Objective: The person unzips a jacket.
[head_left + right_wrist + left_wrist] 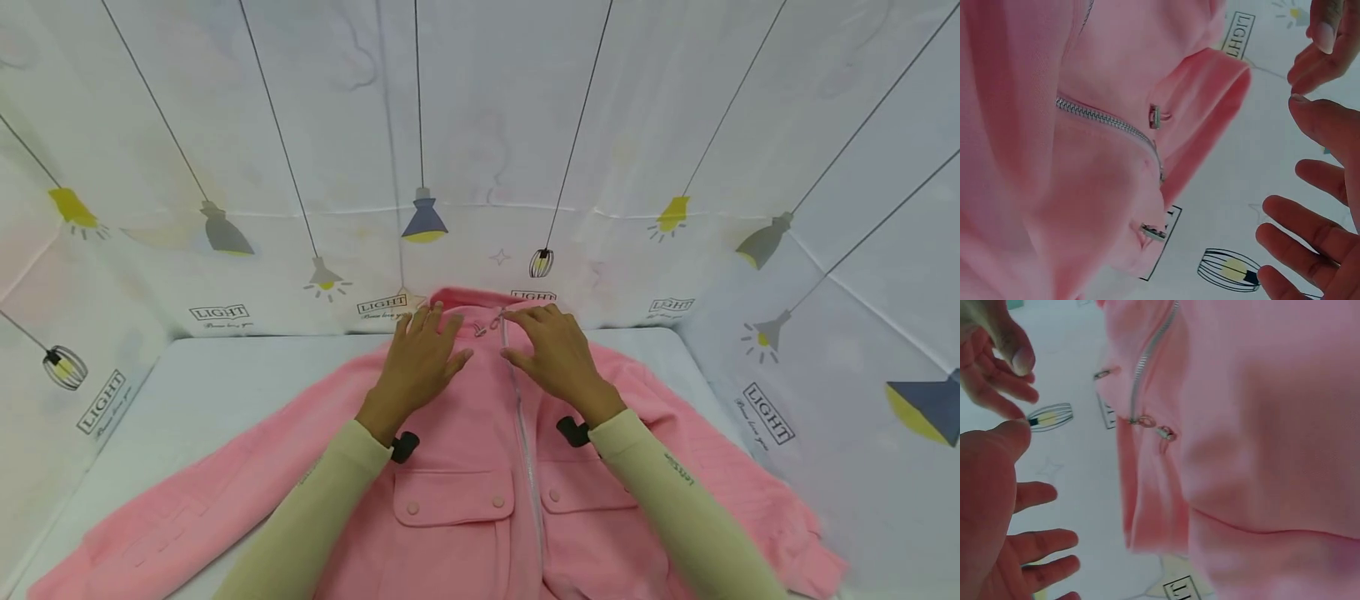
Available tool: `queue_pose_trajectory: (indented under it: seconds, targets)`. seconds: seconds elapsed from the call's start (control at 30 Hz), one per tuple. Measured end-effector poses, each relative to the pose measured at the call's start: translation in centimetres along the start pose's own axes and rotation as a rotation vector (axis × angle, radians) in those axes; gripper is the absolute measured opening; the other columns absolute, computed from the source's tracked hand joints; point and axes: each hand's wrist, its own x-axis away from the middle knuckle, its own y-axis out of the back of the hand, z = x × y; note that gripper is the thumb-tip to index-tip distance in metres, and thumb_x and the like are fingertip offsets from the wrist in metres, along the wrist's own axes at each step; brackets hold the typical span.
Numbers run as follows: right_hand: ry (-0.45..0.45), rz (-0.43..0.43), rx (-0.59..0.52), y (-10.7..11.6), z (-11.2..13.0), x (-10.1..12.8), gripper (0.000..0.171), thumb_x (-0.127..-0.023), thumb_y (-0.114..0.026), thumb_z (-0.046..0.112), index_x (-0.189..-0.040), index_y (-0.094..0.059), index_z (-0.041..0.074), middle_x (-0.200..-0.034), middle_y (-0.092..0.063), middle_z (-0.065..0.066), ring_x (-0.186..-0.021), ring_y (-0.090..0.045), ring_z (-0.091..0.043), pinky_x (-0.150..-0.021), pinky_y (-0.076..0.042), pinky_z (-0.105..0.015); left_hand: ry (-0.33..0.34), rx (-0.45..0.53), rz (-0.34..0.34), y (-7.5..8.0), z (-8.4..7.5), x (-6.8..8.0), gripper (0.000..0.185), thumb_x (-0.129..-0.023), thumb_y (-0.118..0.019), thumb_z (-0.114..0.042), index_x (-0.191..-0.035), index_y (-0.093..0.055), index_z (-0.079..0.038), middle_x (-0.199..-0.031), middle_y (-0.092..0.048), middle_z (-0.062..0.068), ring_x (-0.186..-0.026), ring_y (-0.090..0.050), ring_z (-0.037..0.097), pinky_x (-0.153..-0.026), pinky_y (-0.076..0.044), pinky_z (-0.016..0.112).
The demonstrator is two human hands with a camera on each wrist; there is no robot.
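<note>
I see the pink fleece zip-front jacket [480,467] spread flat on the white table [202,383]. My left hand [420,362] and right hand [558,354] lie flat with straight fingers, either side of its silver zipper [517,392], just below the collar [468,298].

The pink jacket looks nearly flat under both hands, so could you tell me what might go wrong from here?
The zip is shut nearly to the collar; uneven smoothing by the left hand and right hand could buckle it. The zip pull and a metal snap lie loose at the collar and might snag fingers. The right sleeve reaches the curtain wall and may bunch.
</note>
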Motion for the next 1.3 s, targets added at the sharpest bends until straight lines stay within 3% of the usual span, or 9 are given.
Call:
queue_pose_trajectory:
  seconds: [0.23, 0.43, 0.6, 0.77, 1.03, 1.3]
  targets:
    - [-0.004, -0.059, -0.023, -3.1, -1.4, -2.1, 0.051, -0.086, -0.09, 0.034, -0.131, -0.075, 0.016, -0.129, -0.076, -0.008, -0.117, -0.066, -0.034, -0.082, -0.052, -0.051, -0.021, -0.024, -0.078, -1.9, 0.2, -1.8, 0.055, -0.109, -0.058, -0.044, -0.154, -0.053, -0.013, -0.156, -0.056, 0.021, -0.147, -0.05, 0.04, -0.116, -0.042, 0.059]
    - [-0.046, -0.004, 0.0, -4.6, -2.2, -3.6, 0.047, -0.091, -0.085, 0.039, -0.13, -0.076, 0.016, -0.129, -0.076, -0.012, -0.117, -0.067, -0.037, -0.09, -0.055, -0.055, -0.041, -0.021, -0.139, -3.0, 0.6, -3.4, 0.05, -0.107, -0.064, -0.038, -0.151, -0.059, -0.015, -0.148, -0.063, 0.016, -0.139, -0.056, 0.034, -0.108, -0.046, 0.054]
    - [-0.083, 0.041, -0.04, -5.9, -2.9, -4.6, 0.044, -0.092, -0.084, 0.037, -0.128, -0.077, 0.013, -0.126, -0.076, -0.015, -0.117, -0.067, -0.038, -0.097, -0.054, -0.057, -0.037, -0.028, -0.125, -3.7, 0.9, -4.8, 0.047, -0.107, -0.065, -0.038, -0.148, -0.061, -0.017, -0.141, -0.067, 0.013, -0.134, -0.058, 0.033, -0.104, -0.048, 0.053]
    - [-0.107, 0.055, -0.086, -7.6, -3.7, -5.4, 0.041, -0.088, -0.089, 0.03, -0.123, -0.08, 0.01, -0.119, -0.078, -0.015, -0.11, -0.068, -0.039, -0.093, -0.054, -0.057, -0.023, -0.026, -0.099, -4.4, 1.3, -5.8, 0.041, -0.106, -0.067, -0.036, -0.142, -0.064, -0.016, -0.135, -0.07, 0.011, -0.129, -0.06, 0.034, -0.103, -0.048, 0.053]
    - [-0.13, 0.077, -0.061, -9.1, -4.2, -6.4, 0.035, -0.085, -0.091, 0.029, -0.114, -0.083, 0.011, -0.11, -0.079, -0.012, -0.106, -0.068, -0.038, -0.087, -0.054, -0.054, -0.016, -0.019, -0.075, -5.2, 1.5, -6.9, 0.034, -0.106, -0.066, -0.032, -0.137, -0.065, -0.016, -0.131, -0.071, 0.01, -0.126, -0.06, 0.033, -0.099, -0.049, 0.053]
    - [-0.085, 0.073, 0.034, -10.6, -5.1, -6.9, 0.024, -0.082, -0.094, 0.033, -0.096, -0.085, 0.017, -0.091, -0.075, -0.007, -0.092, -0.067, -0.032, -0.084, -0.054, -0.05, -0.005, -0.01, -0.089, -5.9, 1.6, -6.9, 0.038, -0.104, -0.07, -0.03, -0.139, -0.065, -0.017, -0.129, -0.072, 0.012, -0.123, -0.062, 0.034, -0.097, -0.049, 0.053]
